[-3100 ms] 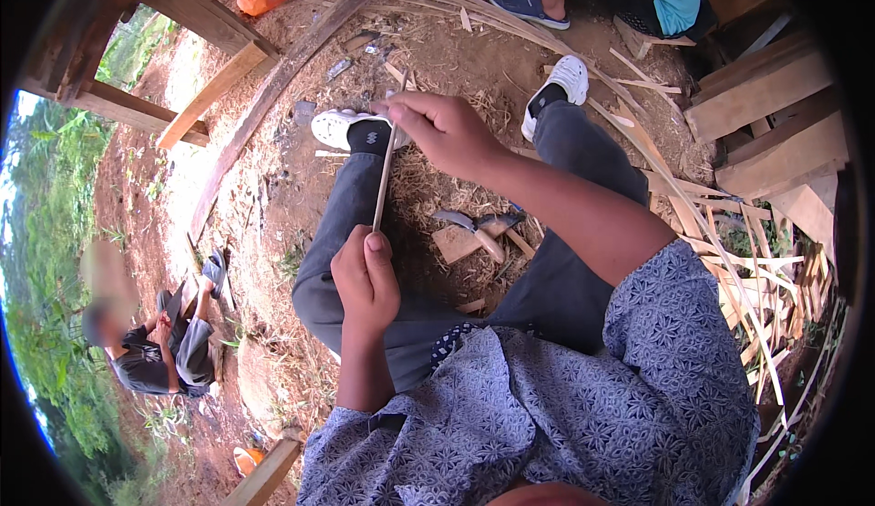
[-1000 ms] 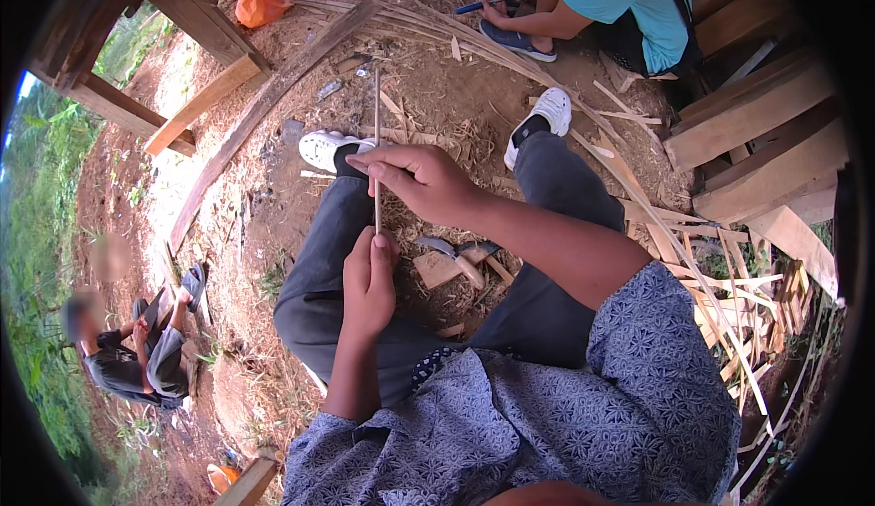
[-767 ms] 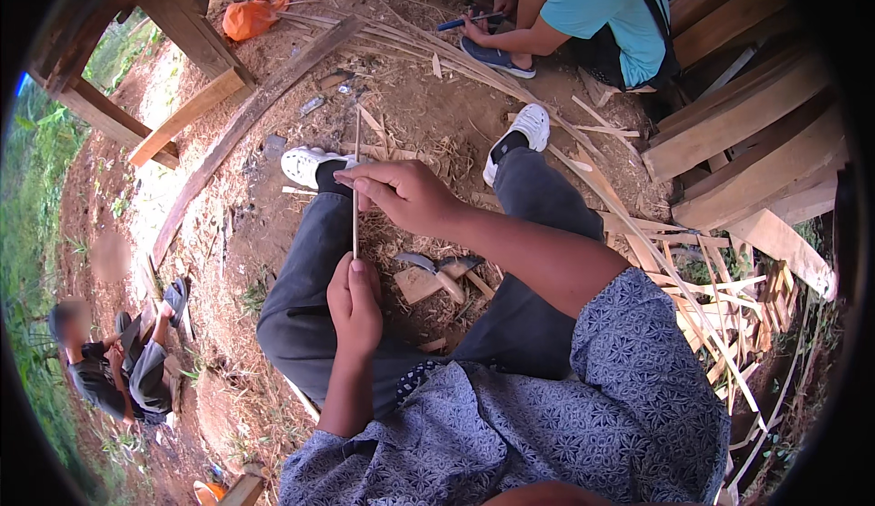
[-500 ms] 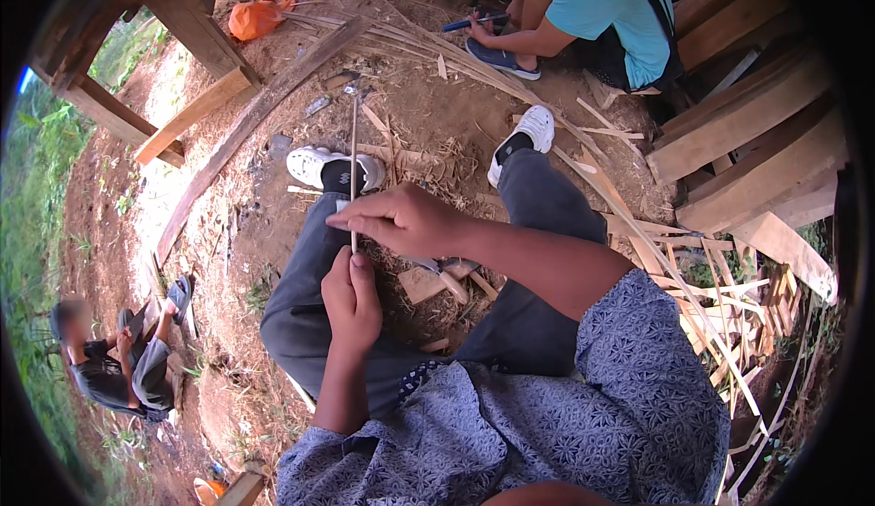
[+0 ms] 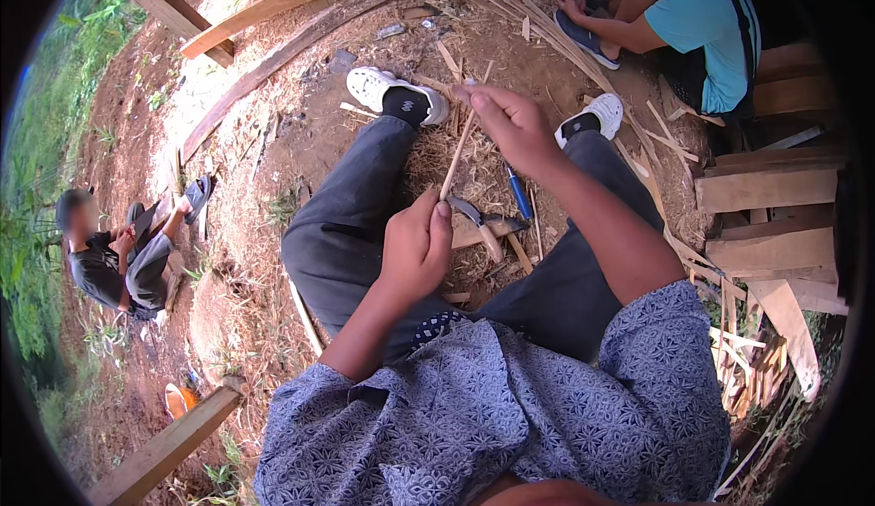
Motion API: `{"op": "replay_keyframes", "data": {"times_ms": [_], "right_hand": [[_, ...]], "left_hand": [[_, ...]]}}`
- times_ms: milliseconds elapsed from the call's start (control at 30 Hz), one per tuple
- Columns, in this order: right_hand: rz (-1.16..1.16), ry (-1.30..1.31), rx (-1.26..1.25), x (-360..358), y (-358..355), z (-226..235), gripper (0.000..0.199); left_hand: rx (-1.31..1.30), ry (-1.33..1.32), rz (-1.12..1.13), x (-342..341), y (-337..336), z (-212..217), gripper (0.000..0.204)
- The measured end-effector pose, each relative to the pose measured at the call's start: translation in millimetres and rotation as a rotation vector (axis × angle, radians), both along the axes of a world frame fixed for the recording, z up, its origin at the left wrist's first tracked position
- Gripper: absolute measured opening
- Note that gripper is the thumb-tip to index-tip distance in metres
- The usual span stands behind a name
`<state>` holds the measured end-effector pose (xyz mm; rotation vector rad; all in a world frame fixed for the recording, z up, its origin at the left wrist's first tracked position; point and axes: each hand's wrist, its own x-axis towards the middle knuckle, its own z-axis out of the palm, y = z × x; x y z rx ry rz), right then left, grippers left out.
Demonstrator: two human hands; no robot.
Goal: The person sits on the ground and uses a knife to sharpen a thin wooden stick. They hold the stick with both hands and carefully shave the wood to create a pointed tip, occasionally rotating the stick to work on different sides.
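Note:
My left hand [image 5: 417,240] grips the lower end of a thin, pale wooden stick [image 5: 463,146], thumb laid along it. The stick slants up and to the right, away from me. Near its far end, my right hand [image 5: 512,125] has its fingers pinched together against the stick; a small bit of something shows at the fingertips, too small to name. Below the stick, between my legs, lies a curved knife with a wooden handle [image 5: 492,243]. It rests by a flat piece of wood [image 5: 467,235]. Beside it is a blue-handled tool [image 5: 519,194].
A person in a turquoise shirt [image 5: 697,36] sits at the far right, holding a blue object. Another person [image 5: 100,255] sits at the left. Long wooden strips [image 5: 538,27] lie beyond my feet. Stacked boards [image 5: 770,187] stand at the right, and a beam [image 5: 169,442] at lower left.
My right hand has slid from low on the stick to near its far end. The stick now leans to the right instead of standing upright. My view has shifted, baring the curved knife.

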<state>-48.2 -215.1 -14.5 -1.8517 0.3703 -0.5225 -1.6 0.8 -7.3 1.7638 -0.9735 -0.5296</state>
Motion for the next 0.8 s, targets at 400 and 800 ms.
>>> {"op": "replay_keyframes", "data": {"times_ms": [400, 800], "right_hand": [[0.133, 0.003, -0.035, -3.4, 23.0, 6.0, 0.032], [-0.024, 0.053, -0.055, 2.4, -18.9, 1.2, 0.034]], "left_hand": [[-0.019, -0.076, 0.020, 10.1, 2.0, -0.5, 0.022], [0.004, 0.039, -0.016, 1.1, -2.4, 4.7, 0.023]]}}
